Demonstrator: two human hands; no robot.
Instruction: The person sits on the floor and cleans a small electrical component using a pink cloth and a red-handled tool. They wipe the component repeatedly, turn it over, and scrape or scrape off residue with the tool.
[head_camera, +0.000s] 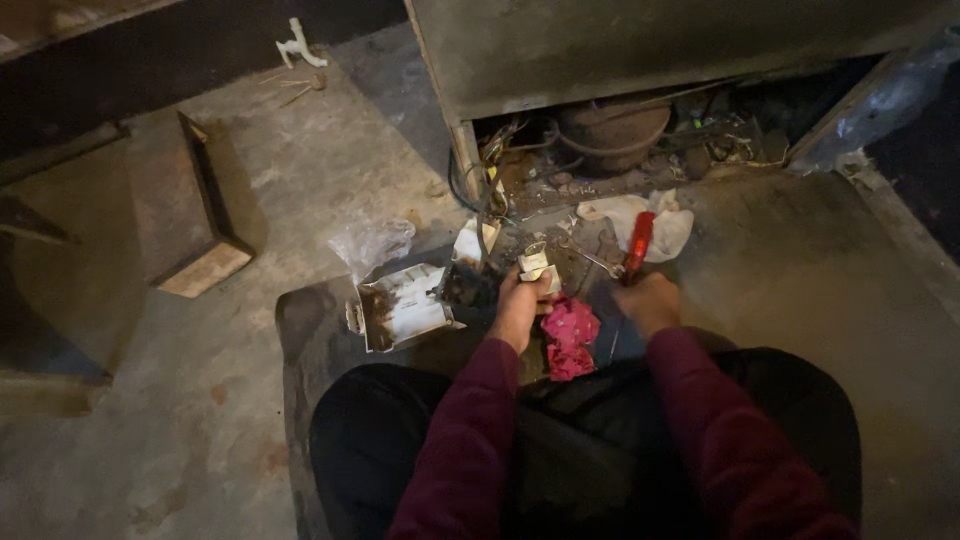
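Note:
My left hand grips a small pale boxy part held just above the floor, in front of my knees. My right hand is closed around a tool with a red handle that points away from me toward the open base of a large appliance. Between my hands lies a crumpled pink cloth. Both arms wear dark red sleeves. Inside the appliance base sits a dark round compressor among wires and grime.
An opened white cardboard box and a clear plastic bag lie left of my hands. A white rag rests by the appliance. A wooden block stands far left. A small white fitting lies on the concrete floor.

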